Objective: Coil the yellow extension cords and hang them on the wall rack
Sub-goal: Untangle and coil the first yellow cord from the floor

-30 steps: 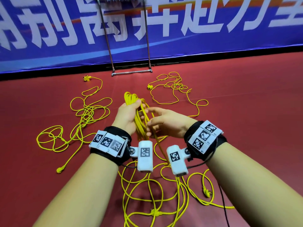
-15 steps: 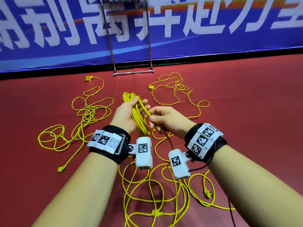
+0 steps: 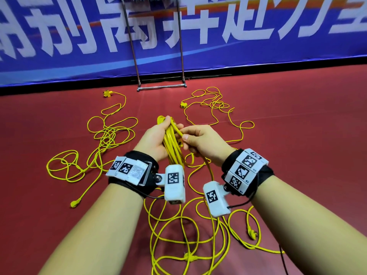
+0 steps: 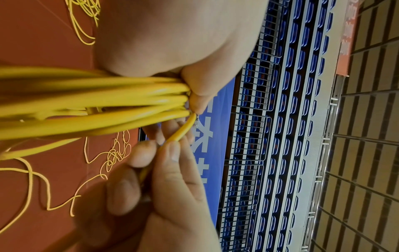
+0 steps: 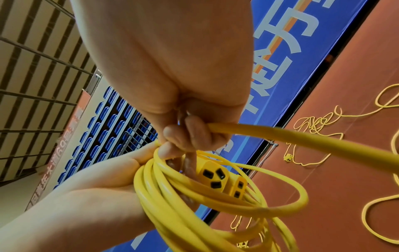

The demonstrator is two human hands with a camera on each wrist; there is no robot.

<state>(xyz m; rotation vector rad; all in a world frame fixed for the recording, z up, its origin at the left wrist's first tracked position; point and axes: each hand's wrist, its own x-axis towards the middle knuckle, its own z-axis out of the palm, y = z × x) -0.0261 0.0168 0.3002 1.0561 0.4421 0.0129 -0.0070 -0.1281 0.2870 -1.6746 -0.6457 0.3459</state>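
My left hand (image 3: 158,133) grips a bundle of yellow cord loops (image 3: 172,147) held upright in front of me. My right hand (image 3: 188,135) pinches one strand (image 4: 176,136) between thumb and forefinger, right beside the top of the bundle. That strand (image 3: 208,169) runs down to loose loops on the floor (image 3: 178,235). The right wrist view shows the coil (image 5: 172,196) in my left palm with a yellow socket end (image 5: 215,175) inside it. The metal rack (image 3: 160,87) stands against the banner ahead.
Two more yellow cords lie tangled on the red floor, one at the left (image 3: 107,139) and one at the back right (image 3: 214,104). A blue banner (image 3: 258,36) runs along the back. A plug (image 3: 252,234) lies near my right forearm.
My right hand has brought its strand up and in toward the top of the bundle. The left hand keeps its grip and both hands have risen slightly.
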